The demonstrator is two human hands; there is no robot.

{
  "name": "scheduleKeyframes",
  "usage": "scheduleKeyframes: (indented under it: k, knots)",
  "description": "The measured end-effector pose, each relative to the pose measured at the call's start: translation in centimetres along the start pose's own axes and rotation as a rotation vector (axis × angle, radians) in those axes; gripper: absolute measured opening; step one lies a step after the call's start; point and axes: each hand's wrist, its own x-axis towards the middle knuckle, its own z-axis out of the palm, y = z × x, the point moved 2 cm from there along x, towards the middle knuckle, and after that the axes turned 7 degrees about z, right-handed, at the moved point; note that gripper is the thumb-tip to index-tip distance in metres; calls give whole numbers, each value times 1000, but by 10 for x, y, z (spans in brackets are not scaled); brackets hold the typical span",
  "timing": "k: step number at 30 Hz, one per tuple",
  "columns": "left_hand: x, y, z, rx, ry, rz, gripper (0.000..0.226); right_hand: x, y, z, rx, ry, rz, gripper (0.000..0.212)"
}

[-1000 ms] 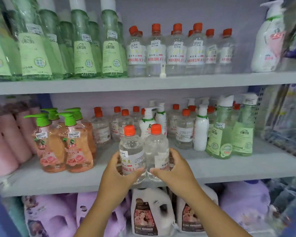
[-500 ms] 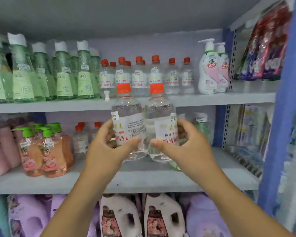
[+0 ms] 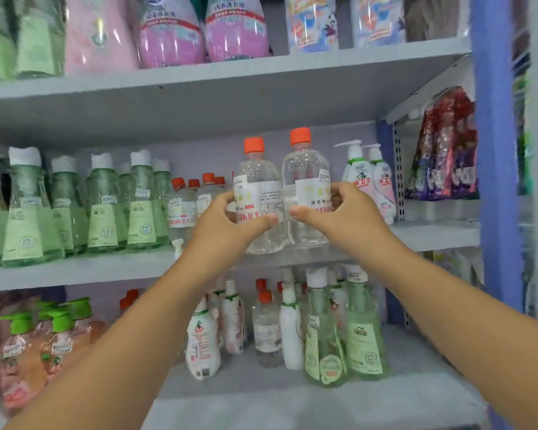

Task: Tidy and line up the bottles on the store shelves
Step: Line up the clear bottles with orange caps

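The left hand (image 3: 227, 223) is curled round a clear bottle with an orange cap (image 3: 257, 197), thumb across the lower label and fingers wrapped behind. The right hand (image 3: 339, 212) grips a second clear orange-capped bottle (image 3: 306, 184) the same way, its thumb lying over the front of the label. The two bottles are upright and touch side by side between the hands, at the front edge of the middle shelf (image 3: 432, 235); their bases look to be at the shelf lip, though whether they rest on it is hard to tell.

Just left of the left hand, and partly hidden by it, stands a cluster of matching orange-capped bottles (image 3: 184, 206). Further left runs a row of tall green bottles with white caps (image 3: 103, 206). Just right of the right hand are two white pump bottles with pink labels (image 3: 373, 181), close to its knuckles. Beyond them hang dark red and purple packets (image 3: 448, 147) by a blue upright post (image 3: 494, 150).

Below the forearms, the lower shelf (image 3: 292, 398) carries mixed stock: green pump-top bottles of peach liquid (image 3: 22, 352) under the left arm, white spray bottles (image 3: 202, 339) and green bottles (image 3: 364, 336) between the arms. Above the hands, blurred pink and green refill pouches (image 3: 199, 29) sit on the top shelf.
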Motion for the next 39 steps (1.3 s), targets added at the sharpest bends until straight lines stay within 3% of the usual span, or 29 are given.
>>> scheduleKeyframes:
  k: [5, 11, 15, 17, 23, 30, 32, 36, 39]
  knots:
    - [35, -21, 19, 59, -108, -48, 63, 41, 21, 17, -133, -13, 74, 51]
    - [75, -29, 28, 204, -265, -35, 56, 90, 33, 23, -266, -33, 154, 71]
    - [92, -35, 31, 204, -311, -65, 53, 105, 34, 16, -291, -144, 179, 31]
    - [97, -34, 35, 191, -324, -80, 53, 111, 39, 13, -313, -159, 168, 27]
    - [108, -30, 64, 240, -331, -119, 43, 141, 58, 6, -413, -161, 212, 44]
    - [133, -26, 104, 356, -307, -158, 63, 165, 66, -17, -480, -171, 237, 32]
    - [139, -27, 113, 388, -313, -156, 67, 172, 71, -14, -483, -170, 254, 44]
    - [149, -26, 121, 438, -281, -168, 49, 209, 100, -1, -525, -220, 193, 89]
    - [153, -20, 125, 538, -288, -177, 41, 207, 93, -2, -503, -229, 183, 73]
